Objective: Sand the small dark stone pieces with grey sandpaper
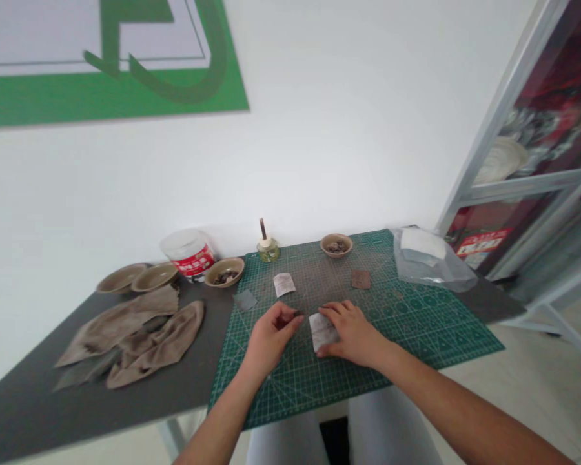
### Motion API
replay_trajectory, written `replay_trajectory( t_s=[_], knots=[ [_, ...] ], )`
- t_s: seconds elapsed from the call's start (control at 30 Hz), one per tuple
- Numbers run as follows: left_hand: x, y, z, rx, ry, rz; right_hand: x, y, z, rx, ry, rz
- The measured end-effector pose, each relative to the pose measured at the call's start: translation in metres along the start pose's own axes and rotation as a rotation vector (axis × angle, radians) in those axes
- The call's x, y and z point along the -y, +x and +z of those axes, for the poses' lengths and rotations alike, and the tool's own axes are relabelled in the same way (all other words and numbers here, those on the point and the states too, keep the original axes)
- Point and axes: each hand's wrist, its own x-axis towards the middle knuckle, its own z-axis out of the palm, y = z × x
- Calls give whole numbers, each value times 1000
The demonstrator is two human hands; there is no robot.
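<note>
My left hand [271,337] hovers over the green cutting mat [416,323], its fingers pinched on a small dark object I cannot make out. My right hand [351,330] lies flat on the mat, fingers together, pressing down a small whitish square of paper or cloth [321,330]. The two hands are close, almost touching at the fingertips. Another pale square [284,284] lies just beyond them, with a grey square [245,300] at the mat's left edge and a brown square [361,279] to the right.
On the dark table [39,400] lie crumpled beige cloths [135,336], shallow bowls [138,278], a red-labelled white tub [190,254], a bowl of dark bits [224,271], a small jar with a stick [268,248], another bowl [336,245] and a plastic bag [428,258]. Metal shelving [527,181] stands right.
</note>
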Motion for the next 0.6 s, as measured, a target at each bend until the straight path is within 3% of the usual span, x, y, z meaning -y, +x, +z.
replay_trajectory(
  t_s=[0.17, 0.43, 0.53, 0.6],
  knots=[
    [-5, 4, -2, 20, -299, -67, 1, 9, 2, -158, 16, 44],
    [-15, 29, -1, 93, -428, -51, -27, 54, -22, -345, 531, 209],
    [-14, 48, 7, 101, -418, -37, -32, 75, -27, -266, 752, 196],
    [-14, 62, 13, 86, -380, -42, -34, 89, -29, -217, 759, 189]
  ],
)
